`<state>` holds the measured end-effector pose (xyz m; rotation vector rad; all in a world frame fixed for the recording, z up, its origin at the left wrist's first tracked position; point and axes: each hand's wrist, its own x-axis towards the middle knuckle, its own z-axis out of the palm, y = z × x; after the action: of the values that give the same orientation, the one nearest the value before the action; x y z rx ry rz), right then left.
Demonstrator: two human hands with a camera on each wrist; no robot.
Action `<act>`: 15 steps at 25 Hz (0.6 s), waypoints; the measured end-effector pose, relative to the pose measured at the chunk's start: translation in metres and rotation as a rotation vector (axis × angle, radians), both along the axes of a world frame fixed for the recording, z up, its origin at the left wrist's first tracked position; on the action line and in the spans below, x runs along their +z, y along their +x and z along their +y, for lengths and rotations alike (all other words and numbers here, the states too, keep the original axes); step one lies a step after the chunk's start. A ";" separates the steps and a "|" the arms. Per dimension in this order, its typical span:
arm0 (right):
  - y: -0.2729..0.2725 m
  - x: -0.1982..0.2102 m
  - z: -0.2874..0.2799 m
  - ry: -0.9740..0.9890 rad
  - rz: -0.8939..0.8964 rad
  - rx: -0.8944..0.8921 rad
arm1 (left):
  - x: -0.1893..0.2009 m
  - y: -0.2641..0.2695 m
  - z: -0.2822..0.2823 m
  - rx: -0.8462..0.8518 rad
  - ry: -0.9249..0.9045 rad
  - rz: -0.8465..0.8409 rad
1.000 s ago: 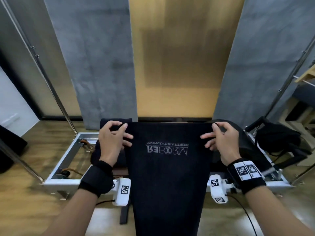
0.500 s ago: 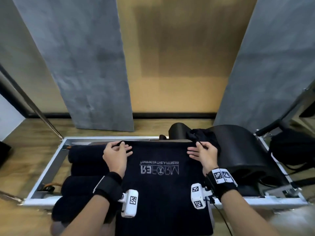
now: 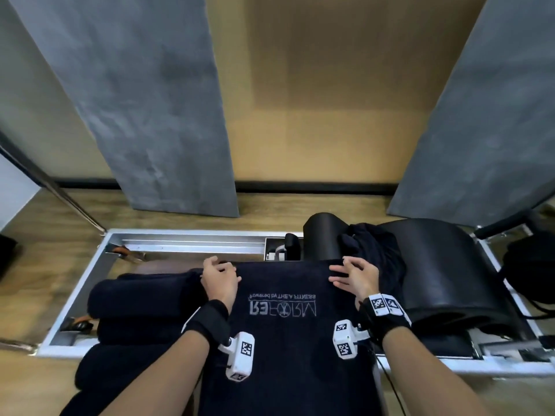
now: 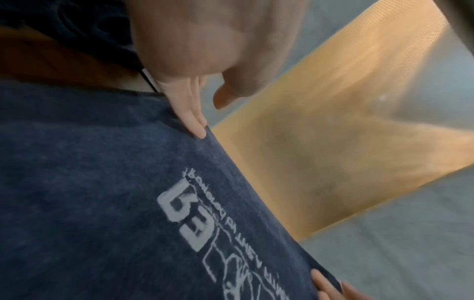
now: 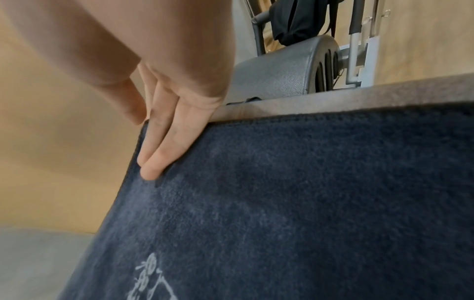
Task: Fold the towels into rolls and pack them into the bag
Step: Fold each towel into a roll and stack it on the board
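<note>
A dark navy towel (image 3: 285,349) with a white logo lies spread flat in front of me, its far edge across the bench frame. My left hand (image 3: 220,277) rests on its far left corner; in the left wrist view straight fingers (image 4: 195,121) press the towel (image 4: 102,203) and the thumb hangs free. My right hand (image 3: 354,276) rests on the far right corner, fingers (image 5: 159,154) flat on the towel (image 5: 307,203), thumb at its edge. Several rolled navy towels (image 3: 144,298) lie stacked at the left. A black bag (image 3: 531,265) hangs at the far right.
A white metal frame (image 3: 186,235) runs round the bench. A black padded barrel (image 3: 450,265) stands at the right with a crumpled dark cloth (image 3: 375,250) against it. A black roller (image 3: 321,235) sits behind the towel. Wooden floor and grey wall panels lie beyond.
The towel, held up by its top corners a second ago, has come down flat on the bench. Both hands moved down with it and their pinch has loosened into flat fingers.
</note>
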<state>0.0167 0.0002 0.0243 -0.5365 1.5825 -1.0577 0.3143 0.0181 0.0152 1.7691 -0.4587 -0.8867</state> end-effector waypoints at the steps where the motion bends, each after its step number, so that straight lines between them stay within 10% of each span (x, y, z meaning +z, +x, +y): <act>1: -0.001 0.001 0.001 -0.005 -0.009 0.001 | -0.002 -0.001 0.003 -0.042 0.012 -0.022; 15: 0.013 0.023 0.184 -0.049 0.199 0.255 | 0.001 -0.001 0.178 -0.542 -0.048 -0.412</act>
<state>0.0300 0.1842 0.0469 -0.8744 1.6115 -0.8720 0.3135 0.1963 0.0166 1.8135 -1.2610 -0.8582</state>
